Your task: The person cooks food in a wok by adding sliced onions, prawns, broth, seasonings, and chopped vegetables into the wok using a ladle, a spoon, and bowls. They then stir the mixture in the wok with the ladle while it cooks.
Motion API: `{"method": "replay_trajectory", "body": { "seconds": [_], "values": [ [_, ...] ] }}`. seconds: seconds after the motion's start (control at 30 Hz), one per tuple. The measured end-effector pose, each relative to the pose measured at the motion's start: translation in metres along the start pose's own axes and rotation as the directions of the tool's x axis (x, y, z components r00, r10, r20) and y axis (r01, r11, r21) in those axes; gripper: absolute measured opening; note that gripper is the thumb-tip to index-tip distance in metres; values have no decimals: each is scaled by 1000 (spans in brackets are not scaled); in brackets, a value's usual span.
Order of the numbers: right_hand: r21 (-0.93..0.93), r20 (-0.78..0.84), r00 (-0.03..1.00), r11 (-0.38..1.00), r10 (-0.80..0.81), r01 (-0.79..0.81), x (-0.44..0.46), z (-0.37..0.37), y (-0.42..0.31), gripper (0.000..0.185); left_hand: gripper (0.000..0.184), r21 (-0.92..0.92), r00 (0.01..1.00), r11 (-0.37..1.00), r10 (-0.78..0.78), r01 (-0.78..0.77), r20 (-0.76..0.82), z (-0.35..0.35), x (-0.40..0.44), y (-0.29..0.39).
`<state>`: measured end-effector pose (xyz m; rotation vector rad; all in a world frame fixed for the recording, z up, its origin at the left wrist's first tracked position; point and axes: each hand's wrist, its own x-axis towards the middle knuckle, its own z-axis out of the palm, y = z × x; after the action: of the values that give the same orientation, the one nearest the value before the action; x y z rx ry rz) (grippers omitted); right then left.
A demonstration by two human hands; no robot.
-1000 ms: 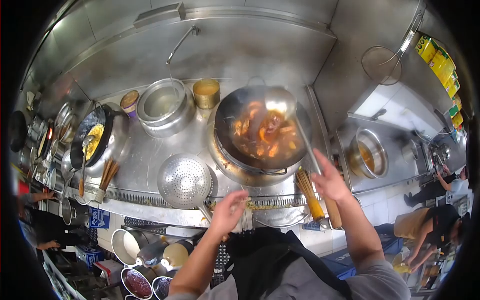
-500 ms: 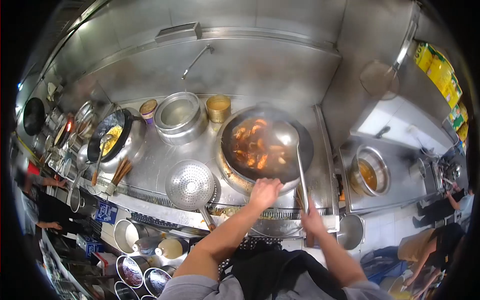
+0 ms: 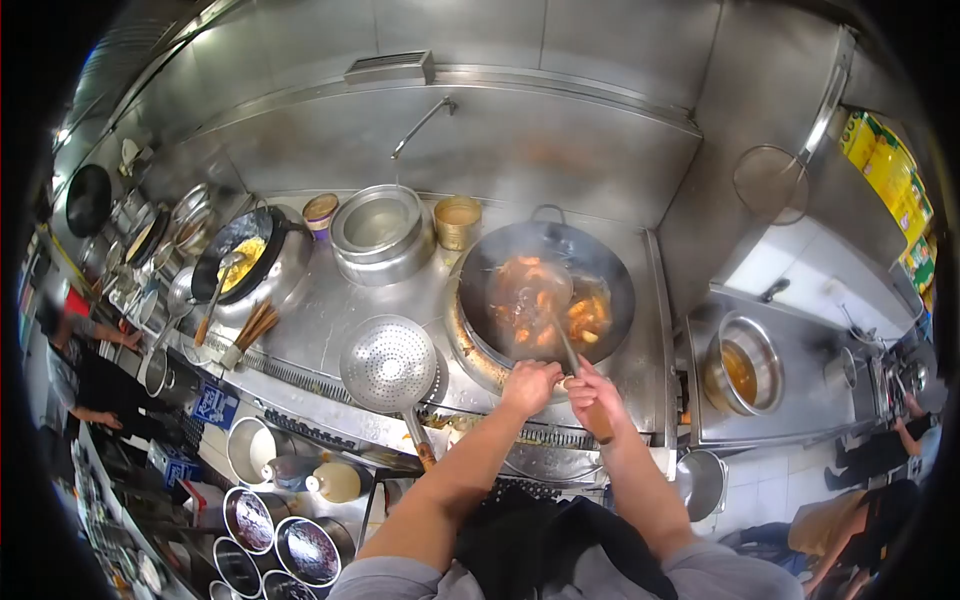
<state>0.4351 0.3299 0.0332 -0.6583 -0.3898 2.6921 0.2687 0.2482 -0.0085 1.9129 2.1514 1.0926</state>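
Observation:
Steam rises from the black wok (image 3: 622, 300), which holds reddish-brown pieces of food (image 3: 525, 310) in sauce. My left hand (image 3: 532, 387) is closed at the wok's near edge, over the spot of its near handle, which the fingers hide. Just right of it, my right hand (image 3: 597, 398) grips the wooden end of the long ladle (image 3: 571, 352). The ladle's bowl is down among the food, mostly hidden by steam and sauce. Left of the wok lies a perforated strainer (image 3: 388, 362), its handle pointing toward me.
Behind the strainer stand a metal pot (image 3: 380, 235) and a gold tin (image 3: 458, 222). Another wok (image 3: 262, 275) with yellow food is at left, beside a bundle of sticks (image 3: 255, 325). A metal bowl (image 3: 742, 365) sits at right. Other people (image 3: 90, 365) are at both sides.
My left hand has gone from open above the counter's front edge to closed at the wok's near edge. The ladle has moved down into the food. The camera view has shifted.

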Motion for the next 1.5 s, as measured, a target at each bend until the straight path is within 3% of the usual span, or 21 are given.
{"method": "replay_trajectory", "body": {
  "seconds": [0.03,0.07,0.17,0.3,0.37,0.47,0.6,0.7,0.73,0.8,0.87,1.03,1.17,1.3,1.4,1.5],
  "values": [
    [266,122,992,962,22,-54,1,-9,0,47,16,4,1000,1000,-1,1,-3,1,0,-2],
    [372,193,978,917,77,-146,-4,-1,0,38,16,6,1000,1000,1,-1,1,1,-1,-3],
    [327,166,981,932,104,-154,-26,16,-1,41,16,-1,1000,1000,10,-10,-9,-3,-1,-2],
    [-38,29,998,998,53,-52,-56,23,-8,58,18,-16,1000,1000,6,-6,-31,-5,-2,-1],
    [-282,-32,999,959,2,-11,-71,35,-15,66,18,1,1000,1000,12,-12,-25,-5,-3,-2],
    [-488,-90,989,871,-114,56,-87,50,-14,75,18,6,1000,1000,20,-20,-13,-6,-2,-3],
    [-706,-95,962,699,-256,117,-102,60,-14,79,19,-10,1000,1000,19,-19,-8,-7,-2,-1],
    [-949,-151,919,312,-363,-32,-110,65,-6,81,18,27,1000,1000,16,-16,25,-10,-1,2],
    [-992,-7,883,116,-470,54,-104,47,-1,82,19,24,999,1000,9,-10,51,-11,0,2],
    [-938,317,757,-306,-571,162,-85,-11,21,83,21,23,995,1000,-10,8,98,-11,1,1],
    [-925,236,804,-380,-546,13,-89,-27,42,84,19,11,996,1000,-9,8,83,-10,2,2],
    [-914,123,853,-393,-507,-101,-92,-48,43,80,12,-80,1000,996,-24,24,13,-14,-3,-4],
    [-941,-2,927,-313,-375,-129,-127,4,3,81,14,-52,999,999,-2,5,49,-21,-5,-4],
    [-877,-7,962,-460,-274,-137,-117,10,-13,82,16,4,996,1000,12,-12,86,-21,-6,-4],
    [-775,-195,938,-541,-287,-326,-98,34,-2,82,17,3,995,1000,2,-2,98,-22,-6,-3],
    [-721,-187,922,-590,-340,-364,-77,30,5,85,17,21,997,1000,9,-10,78,-19,-7,-7]
  ]
}}
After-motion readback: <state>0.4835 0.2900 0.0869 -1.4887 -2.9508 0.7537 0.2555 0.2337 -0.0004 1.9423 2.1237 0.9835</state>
